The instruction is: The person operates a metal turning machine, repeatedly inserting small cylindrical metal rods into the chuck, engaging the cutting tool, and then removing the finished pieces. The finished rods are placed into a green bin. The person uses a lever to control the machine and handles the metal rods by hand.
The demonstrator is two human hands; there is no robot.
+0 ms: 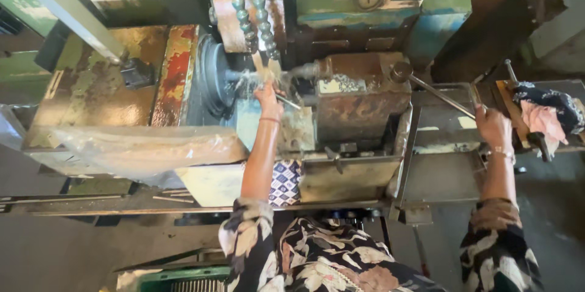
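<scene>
The lever, a thin metal rod running from a round knob on the rusty machine block out to the right, is held at its outer end by the right hand, whose grip is closed around it. Just right of that hand, a bundle of dark patterned and pink cloth is draped over a wooden piece at the machine's edge, and a second dark handle is seen just below it, close to the knuckles. The left hand is stretched forward to the spindle area, where a small workpiece, too small and splashed to be told clearly, is touched or pinched by the fingertips; how far that grip is open cannot be told. Coolant is poured over it from two segmented green hoses hanging just above. The dark round chuck is set directly left of the hand, the rusty block directly right, so little room is left on either side. A clear plastic sheet is laid over the ledge below left. Open metal bed is left between block and right hand, under the lever.
</scene>
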